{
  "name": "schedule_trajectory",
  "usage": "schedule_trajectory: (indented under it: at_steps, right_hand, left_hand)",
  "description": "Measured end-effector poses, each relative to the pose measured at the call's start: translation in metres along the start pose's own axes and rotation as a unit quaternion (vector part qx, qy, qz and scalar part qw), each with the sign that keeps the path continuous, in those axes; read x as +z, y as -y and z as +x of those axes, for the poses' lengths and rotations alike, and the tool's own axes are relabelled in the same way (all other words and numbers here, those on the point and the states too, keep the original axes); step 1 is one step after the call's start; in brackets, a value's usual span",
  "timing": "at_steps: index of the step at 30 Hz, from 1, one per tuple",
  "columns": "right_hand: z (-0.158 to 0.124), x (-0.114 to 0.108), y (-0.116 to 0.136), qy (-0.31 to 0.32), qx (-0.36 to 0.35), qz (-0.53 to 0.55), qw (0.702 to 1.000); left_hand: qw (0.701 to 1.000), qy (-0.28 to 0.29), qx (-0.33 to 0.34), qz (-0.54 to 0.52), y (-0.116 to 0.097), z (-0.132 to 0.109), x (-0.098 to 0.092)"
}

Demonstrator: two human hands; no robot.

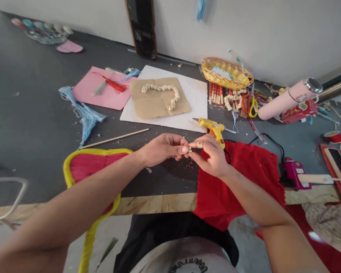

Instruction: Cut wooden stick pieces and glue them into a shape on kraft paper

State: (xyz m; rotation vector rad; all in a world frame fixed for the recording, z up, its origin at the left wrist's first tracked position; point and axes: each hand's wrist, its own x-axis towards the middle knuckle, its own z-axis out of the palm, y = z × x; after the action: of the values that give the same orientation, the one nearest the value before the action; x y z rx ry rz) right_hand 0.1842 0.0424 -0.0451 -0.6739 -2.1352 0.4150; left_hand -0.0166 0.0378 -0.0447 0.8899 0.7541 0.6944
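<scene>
My left hand [170,148] and my right hand [210,153] meet above the front part of the dark table. Between their fingertips is a small pale beige piece [190,149], pinched from both sides; its shape is too small to tell. Just behind my right hand lies a yellow glue gun [211,126]. Farther back, a curved string of beige pieces [161,88] rests on brown paper [147,104] over a white board [197,96]. A red cloth [241,170] lies under my right wrist and hangs over the table edge.
A yellow-rimmed pink object [85,165] is under my left forearm, with a thin stick [116,138] behind it. Blue tassels [86,117] and pink paper [86,89] lie left. A basket [227,74], scissors [250,105], pink bottle [288,99] and magenta box [295,174] stand right.
</scene>
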Motion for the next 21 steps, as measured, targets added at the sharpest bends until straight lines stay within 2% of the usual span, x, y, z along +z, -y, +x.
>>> schedule_trajectory:
  at_steps: [14, 21]
  right_hand:
    - [-0.0018, 0.0007, -0.0027, -0.019, -0.001, -0.016, 1.0]
    - [-0.0001, -0.0046, 0.0006, 0.006, -0.001, 0.017, 1.0]
  left_hand:
    - [1.0, -0.003, -0.002, 0.007, -0.0022, -0.0008, 0.0015]
    - [1.0, -0.004, -0.005, 0.012, -0.0033, -0.0017, 0.0013]
